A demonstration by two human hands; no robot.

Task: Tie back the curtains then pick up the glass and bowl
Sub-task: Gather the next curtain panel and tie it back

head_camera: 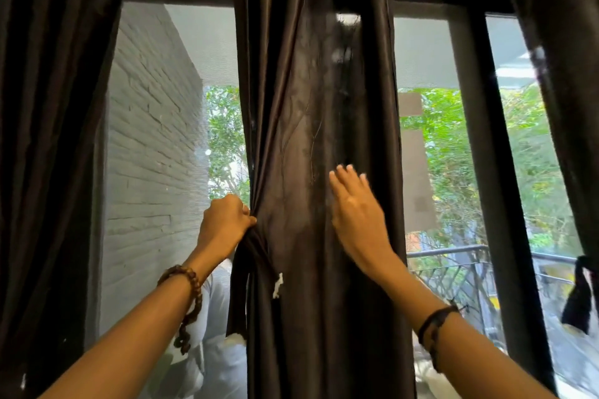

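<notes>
A: Middle curtain point(319, 172) hangs between the panes, untied. My left hand point(225, 223) fists its left edge; right hand point(355, 217) lies flat, fingers spread, gripping nothing.

B: Risk?

A: Slick folds may slip free. Glass, bowl unseen.

Dark brown curtain point(324, 139); grey brick wall point(146, 139); black window frame point(486, 139).

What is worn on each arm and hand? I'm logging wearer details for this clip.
Both forearms are bare, with no sleeves in view. The left wrist carries a brown wooden bead bracelet with a strand of beads hanging below it. The right wrist has a dark braided band. The left hand and right hand wear no gloves.
</notes>
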